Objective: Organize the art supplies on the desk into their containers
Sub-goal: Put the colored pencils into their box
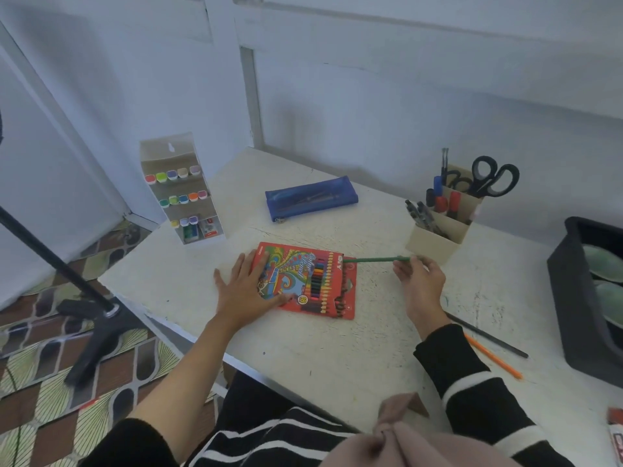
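On the scuffed white tabletop (320, 352), my left hand (244, 288) presses flat, fingers straight and spread, on a red cardboard box of coloured pencils (303, 271). My right hand (423, 281) pinches one end of a slim green pencil (371, 259) between its fingers; the pencil's other tip meets the box's open end.

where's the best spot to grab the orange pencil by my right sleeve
Pinch the orange pencil about mid-shaft, coming straight down from above. It lies flat on the desk, so nothing can get underneath, and the black pencil runs close on the far side, so pinch narrowly. The right hand, now holding the green pencil, is nearest.
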`<act>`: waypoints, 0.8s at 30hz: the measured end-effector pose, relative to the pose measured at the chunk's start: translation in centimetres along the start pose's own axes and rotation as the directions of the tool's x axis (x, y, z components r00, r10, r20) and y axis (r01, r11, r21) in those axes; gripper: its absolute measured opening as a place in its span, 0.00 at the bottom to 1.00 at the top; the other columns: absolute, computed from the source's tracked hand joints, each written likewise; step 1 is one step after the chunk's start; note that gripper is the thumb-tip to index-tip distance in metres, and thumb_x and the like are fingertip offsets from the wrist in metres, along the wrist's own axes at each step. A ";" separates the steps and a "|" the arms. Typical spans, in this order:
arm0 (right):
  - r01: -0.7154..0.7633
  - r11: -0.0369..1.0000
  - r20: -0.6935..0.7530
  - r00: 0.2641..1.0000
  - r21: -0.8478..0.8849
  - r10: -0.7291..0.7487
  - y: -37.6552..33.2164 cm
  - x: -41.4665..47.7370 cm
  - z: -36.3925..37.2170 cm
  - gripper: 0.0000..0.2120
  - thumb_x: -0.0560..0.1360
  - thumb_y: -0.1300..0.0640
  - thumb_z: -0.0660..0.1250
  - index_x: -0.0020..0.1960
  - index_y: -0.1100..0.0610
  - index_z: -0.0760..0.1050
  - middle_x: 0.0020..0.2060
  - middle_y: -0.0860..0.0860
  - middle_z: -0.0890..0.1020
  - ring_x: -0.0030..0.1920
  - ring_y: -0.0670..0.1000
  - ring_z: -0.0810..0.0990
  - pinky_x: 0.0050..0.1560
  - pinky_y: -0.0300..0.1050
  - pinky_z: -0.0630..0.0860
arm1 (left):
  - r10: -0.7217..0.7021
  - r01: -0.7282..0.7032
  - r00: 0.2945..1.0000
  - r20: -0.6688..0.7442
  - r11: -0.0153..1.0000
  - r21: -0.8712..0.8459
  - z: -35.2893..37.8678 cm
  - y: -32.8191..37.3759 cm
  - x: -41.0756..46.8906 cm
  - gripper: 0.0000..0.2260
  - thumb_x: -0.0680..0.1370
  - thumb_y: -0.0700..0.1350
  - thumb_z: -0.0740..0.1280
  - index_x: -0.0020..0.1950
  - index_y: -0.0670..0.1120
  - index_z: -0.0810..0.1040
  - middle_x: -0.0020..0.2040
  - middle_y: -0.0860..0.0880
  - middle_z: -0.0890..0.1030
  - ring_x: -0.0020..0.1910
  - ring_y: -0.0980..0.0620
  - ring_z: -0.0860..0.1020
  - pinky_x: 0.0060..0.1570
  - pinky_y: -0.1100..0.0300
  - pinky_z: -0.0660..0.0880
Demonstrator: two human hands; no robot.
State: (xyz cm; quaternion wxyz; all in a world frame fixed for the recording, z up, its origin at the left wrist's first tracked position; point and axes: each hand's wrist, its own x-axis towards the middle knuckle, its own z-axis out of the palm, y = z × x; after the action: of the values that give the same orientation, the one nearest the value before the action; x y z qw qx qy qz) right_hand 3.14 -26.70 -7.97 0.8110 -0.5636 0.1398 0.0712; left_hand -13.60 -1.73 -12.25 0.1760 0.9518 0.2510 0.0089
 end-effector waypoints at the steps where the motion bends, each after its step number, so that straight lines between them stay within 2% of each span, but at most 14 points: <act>1: -0.020 0.998 0.028 0.999 -0.058 0.022 0.2 0.2 0.0 0.03 0.79 0.67 0.60 0.48 0.61 0.71 0.41 0.58 0.79 0.38 0.51 0.80 0.38 0.36 0.80 | 0.000 0.000 1.000 -0.002 1.000 -0.002 0.0 0.0 0.0 0.58 0.52 0.84 0.36 0.77 0.57 0.45 0.79 0.52 0.45 0.77 0.50 0.43 0.68 0.35 0.35; 3: -0.012 0.977 0.117 0.992 -0.214 0.038 0.5 0.4 0.0 0.04 0.77 0.68 0.63 0.51 0.65 0.74 0.42 0.57 0.79 0.40 0.50 0.80 0.38 0.34 0.80 | 0.000 0.000 1.000 0.001 1.000 -0.010 -0.1 0.2 -0.1 0.59 0.51 0.84 0.36 0.77 0.57 0.45 0.79 0.52 0.45 0.77 0.50 0.43 0.68 0.35 0.35; 5: 0.057 0.911 0.218 0.975 -0.409 0.036 0.6 0.5 0.1 0.06 0.75 0.67 0.66 0.51 0.65 0.77 0.41 0.54 0.80 0.40 0.48 0.79 0.40 0.35 0.79 | 0.000 0.000 1.000 0.004 1.000 -0.029 -0.3 0.3 -0.1 0.60 0.50 0.85 0.36 0.78 0.56 0.45 0.79 0.52 0.45 0.77 0.50 0.43 0.69 0.36 0.35; 8: 0.253 0.675 0.354 0.935 -0.693 0.013 0.6 0.6 0.7 0.05 0.72 0.63 0.72 0.47 0.59 0.82 0.40 0.48 0.81 0.39 0.43 0.76 0.39 0.34 0.72 | 0.015 -0.015 1.000 0.000 0.999 -0.051 -0.5 0.1 -0.1 0.60 0.50 0.85 0.39 0.77 0.57 0.45 0.79 0.53 0.46 0.77 0.50 0.43 0.68 0.36 0.34; 10: 0.357 0.556 0.436 0.900 -0.751 0.012 1.0 0.6 1.4 0.04 0.70 0.62 0.73 0.46 0.58 0.83 0.40 0.48 0.81 0.40 0.42 0.75 0.39 0.34 0.70 | 0.036 -0.035 0.999 0.010 0.998 -0.057 -0.5 0.0 -0.2 0.59 0.50 0.85 0.41 0.77 0.58 0.45 0.78 0.55 0.46 0.77 0.50 0.43 0.68 0.36 0.33; 13: 0.432 0.474 0.496 0.868 -0.767 0.012 1.9 0.2 2.7 0.04 0.69 0.62 0.74 0.43 0.56 0.83 0.37 0.47 0.81 0.38 0.40 0.75 0.42 0.37 0.73 | 0.061 -0.059 0.998 0.027 0.996 -0.069 -0.5 0.0 -0.2 0.58 0.51 0.85 0.43 0.77 0.60 0.46 0.78 0.56 0.46 0.77 0.50 0.43 0.67 0.35 0.32; 16: 0.420 0.467 0.463 0.886 -0.779 -0.025 2.7 -0.4 3.8 0.07 0.69 0.62 0.74 0.39 0.53 0.78 0.33 0.44 0.80 0.37 0.42 0.79 0.44 0.46 0.79 | 0.065 -0.064 0.998 0.022 0.996 -0.061 -0.5 0.1 -0.3 0.58 0.51 0.85 0.43 0.77 0.60 0.46 0.78 0.56 0.46 0.77 0.50 0.43 0.67 0.35 0.31; 19: 0.378 0.526 0.412 0.910 -0.761 -0.059 3.1 -0.6 3.9 0.09 0.69 0.64 0.73 0.39 0.54 0.74 0.32 0.46 0.81 0.37 0.46 0.82 0.44 0.48 0.80 | 0.068 -0.067 0.997 0.021 0.997 -0.042 -0.4 0.0 -0.3 0.57 0.51 0.85 0.42 0.77 0.60 0.45 0.78 0.56 0.46 0.77 0.50 0.42 0.67 0.34 0.32; 22: 0.397 0.565 0.456 0.889 -0.723 -0.041 2.8 -0.8 3.4 0.07 0.70 0.65 0.72 0.41 0.57 0.75 0.34 0.49 0.82 0.40 0.48 0.83 0.41 0.42 0.79 | 0.073 -0.072 0.997 0.017 0.997 -0.022 -0.2 0.0 -0.2 0.57 0.52 0.85 0.41 0.77 0.59 0.45 0.78 0.56 0.45 0.77 0.49 0.42 0.67 0.34 0.33; 24: 0.428 0.566 0.486 0.872 -0.705 -0.055 2.2 -1.2 2.5 0.06 0.71 0.65 0.71 0.44 0.58 0.76 0.36 0.46 0.81 0.40 0.44 0.81 0.41 0.36 0.76 | 0.074 -0.074 0.997 0.025 0.997 0.003 -0.1 0.1 -0.1 0.57 0.52 0.85 0.40 0.77 0.59 0.44 0.78 0.56 0.45 0.77 0.48 0.41 0.68 0.34 0.34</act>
State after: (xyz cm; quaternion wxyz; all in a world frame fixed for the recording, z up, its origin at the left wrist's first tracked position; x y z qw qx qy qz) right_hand 1.81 -23.57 -8.75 0.4863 -0.8493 -0.1608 0.1277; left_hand -13.63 -1.88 -12.15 0.1768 0.9608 0.2135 0.0029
